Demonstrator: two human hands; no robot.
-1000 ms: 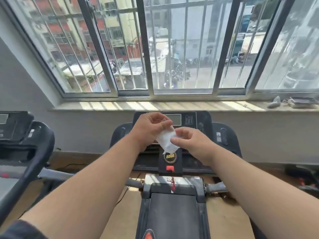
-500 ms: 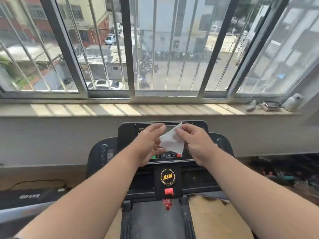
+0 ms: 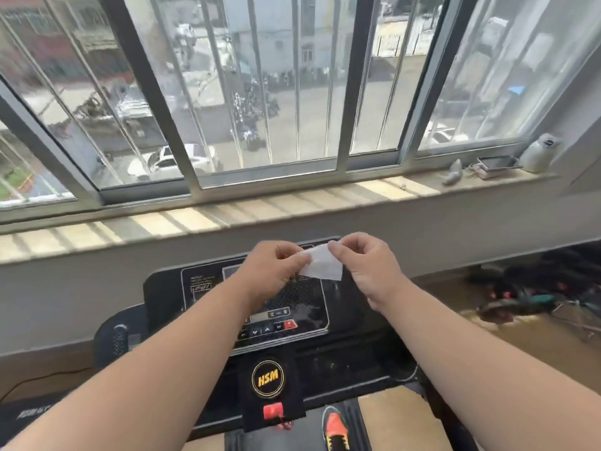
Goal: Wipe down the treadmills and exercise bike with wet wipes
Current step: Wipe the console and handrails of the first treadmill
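Together, left hand (image 3: 276,265) and right hand (image 3: 364,265) pinch a white wet wipe (image 3: 322,267) with curled fingers (image 3: 341,252) above the treadmill console (image 3: 312,307).

Both hands (image 3: 325,268) raised, fingertips pinching.

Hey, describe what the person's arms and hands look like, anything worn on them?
Both forearms are bare up to the frame's edge: no sleeves, gloves, watch or bracelets show. The left hand and right hand carry no visible rings. The nails look short and unpainted.
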